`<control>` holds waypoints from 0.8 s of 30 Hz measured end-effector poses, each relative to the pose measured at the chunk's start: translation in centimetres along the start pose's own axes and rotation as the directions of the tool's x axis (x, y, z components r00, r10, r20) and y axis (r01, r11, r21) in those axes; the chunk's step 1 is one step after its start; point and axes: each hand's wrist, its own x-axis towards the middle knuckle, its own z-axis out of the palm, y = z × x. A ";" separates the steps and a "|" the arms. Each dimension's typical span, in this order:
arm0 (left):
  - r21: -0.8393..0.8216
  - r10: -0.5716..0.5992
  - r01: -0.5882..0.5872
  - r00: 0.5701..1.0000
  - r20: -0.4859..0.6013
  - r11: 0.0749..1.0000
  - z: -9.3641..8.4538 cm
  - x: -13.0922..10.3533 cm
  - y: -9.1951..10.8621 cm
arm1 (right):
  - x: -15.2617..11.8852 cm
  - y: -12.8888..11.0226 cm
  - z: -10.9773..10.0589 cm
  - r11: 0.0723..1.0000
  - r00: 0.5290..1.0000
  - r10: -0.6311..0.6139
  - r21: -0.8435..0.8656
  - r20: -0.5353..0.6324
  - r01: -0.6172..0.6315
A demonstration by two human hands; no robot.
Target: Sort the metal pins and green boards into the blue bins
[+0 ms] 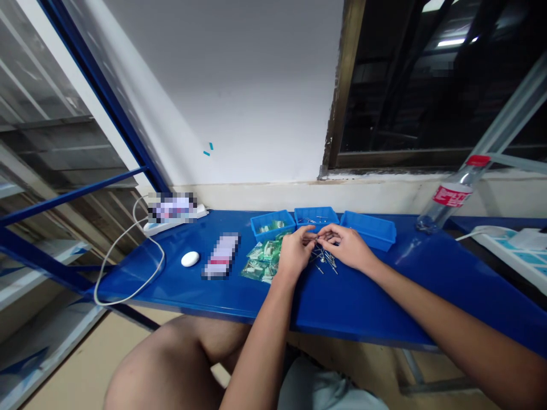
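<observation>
My left hand (pixel 297 249) and my right hand (pixel 342 245) meet fingertip to fingertip above the blue table, both pinched. What lies between the fingers is too small to make out. Under and beside them is a loose pile of thin metal pins (pixel 327 261). Left of my left hand lie small clear and green packets (pixel 261 263). Behind the hands stand three blue trays: the left one (pixel 272 233) holds similar packets, the middle one (pixel 316 212) holds some metal pins, and the right one (pixel 376 233) is partly hidden by my right hand.
A white oval object (pixel 190 259) and a blurred-out flat item (pixel 221 256) lie to the left. A white cable (pixel 128 300) loops by a power strip (pixel 176 220). To the right stand a red-capped bottle (pixel 453 196) and a white-and-blue object (pixel 504 250).
</observation>
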 end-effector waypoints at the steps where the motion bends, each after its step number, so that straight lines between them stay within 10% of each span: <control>1: 0.000 0.001 -0.001 1.000 0.001 1.000 0.0 0.0 0.1 | 0.0 0.1 0.1 1.000 1.000 0.005 0.020 0.003 -0.005; 14: 0.124 -0.006 0.008 1.000 -0.012 0.992 -0.3 -0.3 1.7 | -0.1 -0.9 -0.4 0.975 0.984 -0.174 -0.141 -0.020 0.170; 24: -0.115 -0.043 0.041 0.999 -0.013 0.992 -0.1 0.1 0.3 | -0.1 -1.1 -0.6 0.965 0.971 -0.234 -0.136 -0.048 0.225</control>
